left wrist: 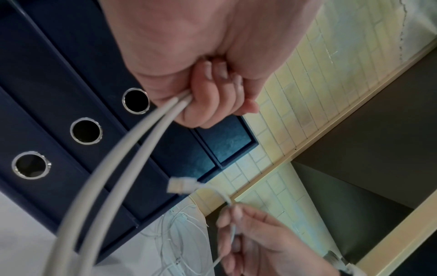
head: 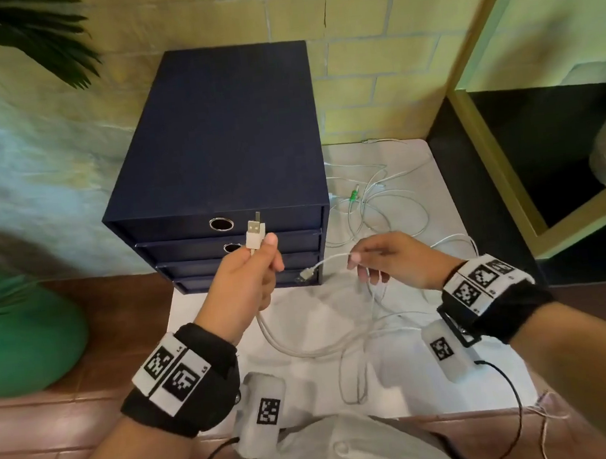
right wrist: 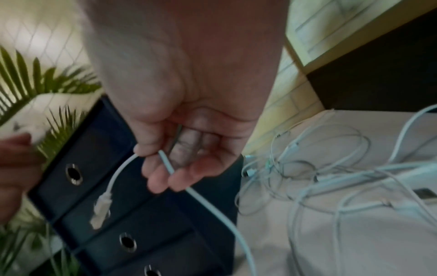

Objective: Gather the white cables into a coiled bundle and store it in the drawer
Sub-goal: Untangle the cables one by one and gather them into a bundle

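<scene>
Standing at the far left, a green vase [head: 17, 334] is seen beside the dark blue drawer unit [head: 217, 141], whose four drawers all appear closed. In front of it, the left hand [head: 242, 284] is clenched round two strands of a thick white cable [head: 307, 352], with its USB plug [head: 255, 230] held upright above the fist. A slack loop of this cable is hung between the hands. Further right, a thinner cable end [head: 329, 262] is pinched between thumb and fingers of the right hand [head: 394, 260], its small plug [head: 304, 277] dangling toward the drawer fronts. Behind and right of that hand, the remaining white cables [head: 377, 199] are left in a loose tangle on the white surface [head: 494, 358], one with a green-tipped connector [head: 353, 197].

Several risks can be judged from here. If the held strand is pulled, the tangle may be dragged along or tightened into knots. The loop may slip from a loosened grip. No drawer is open, so a hand must be freed, and the bundle may uncoil then.
</scene>
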